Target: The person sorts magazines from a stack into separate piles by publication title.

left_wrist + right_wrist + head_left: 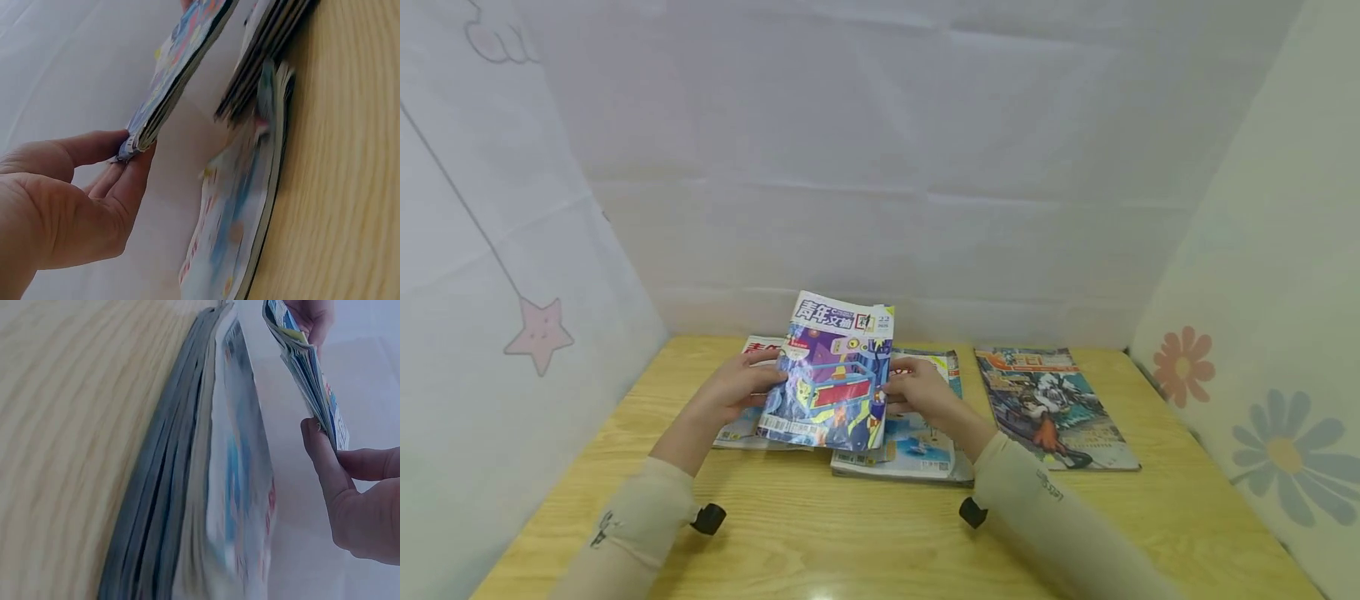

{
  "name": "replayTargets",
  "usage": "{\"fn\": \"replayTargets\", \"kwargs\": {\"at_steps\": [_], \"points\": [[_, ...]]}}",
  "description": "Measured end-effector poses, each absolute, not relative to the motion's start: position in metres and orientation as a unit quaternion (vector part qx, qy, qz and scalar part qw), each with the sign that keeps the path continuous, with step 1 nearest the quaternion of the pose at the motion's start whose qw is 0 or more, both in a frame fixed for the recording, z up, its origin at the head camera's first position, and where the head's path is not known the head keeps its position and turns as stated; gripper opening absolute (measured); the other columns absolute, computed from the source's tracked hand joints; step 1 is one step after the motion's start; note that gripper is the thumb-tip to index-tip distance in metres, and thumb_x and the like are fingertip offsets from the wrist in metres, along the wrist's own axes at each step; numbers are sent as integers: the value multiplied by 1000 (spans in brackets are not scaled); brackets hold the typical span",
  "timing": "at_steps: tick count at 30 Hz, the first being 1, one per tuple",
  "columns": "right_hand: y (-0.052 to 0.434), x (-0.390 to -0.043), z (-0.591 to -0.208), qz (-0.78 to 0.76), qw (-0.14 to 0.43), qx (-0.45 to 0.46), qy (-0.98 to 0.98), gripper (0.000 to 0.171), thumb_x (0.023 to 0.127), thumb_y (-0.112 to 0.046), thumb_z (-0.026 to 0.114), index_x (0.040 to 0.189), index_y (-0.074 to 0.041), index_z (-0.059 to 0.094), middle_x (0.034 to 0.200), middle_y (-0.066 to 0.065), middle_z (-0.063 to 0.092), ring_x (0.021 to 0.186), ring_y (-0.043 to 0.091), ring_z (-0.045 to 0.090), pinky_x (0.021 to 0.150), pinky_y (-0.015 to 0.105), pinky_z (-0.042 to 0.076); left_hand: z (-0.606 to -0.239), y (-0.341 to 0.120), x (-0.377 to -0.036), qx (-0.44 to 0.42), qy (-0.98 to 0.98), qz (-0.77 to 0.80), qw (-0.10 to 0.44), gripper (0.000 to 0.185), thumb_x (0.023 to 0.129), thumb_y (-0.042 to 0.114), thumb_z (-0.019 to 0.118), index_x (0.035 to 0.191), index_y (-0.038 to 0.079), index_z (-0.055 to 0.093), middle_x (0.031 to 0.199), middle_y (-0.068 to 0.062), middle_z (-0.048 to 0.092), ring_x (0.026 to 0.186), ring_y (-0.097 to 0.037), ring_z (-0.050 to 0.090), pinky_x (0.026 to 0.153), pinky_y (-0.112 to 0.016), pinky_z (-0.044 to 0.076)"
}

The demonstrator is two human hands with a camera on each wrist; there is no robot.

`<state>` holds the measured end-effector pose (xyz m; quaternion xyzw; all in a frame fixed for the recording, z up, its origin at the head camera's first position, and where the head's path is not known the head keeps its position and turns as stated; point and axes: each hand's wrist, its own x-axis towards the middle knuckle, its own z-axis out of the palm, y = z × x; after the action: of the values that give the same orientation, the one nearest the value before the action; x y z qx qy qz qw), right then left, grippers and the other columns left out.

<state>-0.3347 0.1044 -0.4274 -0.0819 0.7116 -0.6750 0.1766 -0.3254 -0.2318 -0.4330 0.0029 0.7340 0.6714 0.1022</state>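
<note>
A colourful magazine with a purple and blue cover is held tilted above the wooden table. My left hand pinches its left edge between thumb and fingers, as the left wrist view shows at the magazine's spine. My right hand pinches the right edge; the right wrist view shows that magazine between thumb and fingers. Under it lie a red-titled magazine on the left and a stack of magazines in the middle.
A further magazine with a cartoon cover lies flat at the right of the table. White cloth walls enclose the back and both sides. Bare table stretches along the front edge.
</note>
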Motion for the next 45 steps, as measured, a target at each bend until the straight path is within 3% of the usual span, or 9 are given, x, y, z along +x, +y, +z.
{"fn": "replayTargets", "kwargs": {"at_steps": [9,15,27,34,45], "points": [[42,-356,-443,-687,204,-63,694,50,96,3,65,142,10,48,102,20,72,88,30,73,77,42,60,-443,-289,-341,-57,732,666,132,77,97,10,69,159,-2,26,128,-22,59,96,-23,68,83,-39,58],[13,-359,-452,-687,216,-71,690,54,95,6,63,144,16,41,104,22,69,87,30,72,78,40,60,-457,-317,-346,-69,732,662,144,74,98,8,67,157,-6,26,122,-20,63,96,-24,68,86,-41,58],[-9,-364,-464,-684,217,-47,695,54,92,11,64,141,18,42,100,22,68,81,29,72,70,36,61,-467,-324,-343,-88,768,620,135,70,96,7,67,153,-11,31,120,-22,67,93,-23,70,82,-40,59],[-10,-366,-465,-683,206,-42,700,50,95,8,64,139,18,45,99,19,68,82,27,72,77,40,60,-464,-321,-343,-79,799,585,119,66,96,7,66,150,-14,34,115,-21,67,88,-19,68,78,-37,59],[12,-352,-437,-597,220,-118,763,62,93,5,67,147,15,39,141,29,52,113,30,65,92,41,55,-449,-314,-331,-62,854,509,85,60,99,13,63,147,-14,39,128,-31,57,103,-31,64,83,-42,58]]}}
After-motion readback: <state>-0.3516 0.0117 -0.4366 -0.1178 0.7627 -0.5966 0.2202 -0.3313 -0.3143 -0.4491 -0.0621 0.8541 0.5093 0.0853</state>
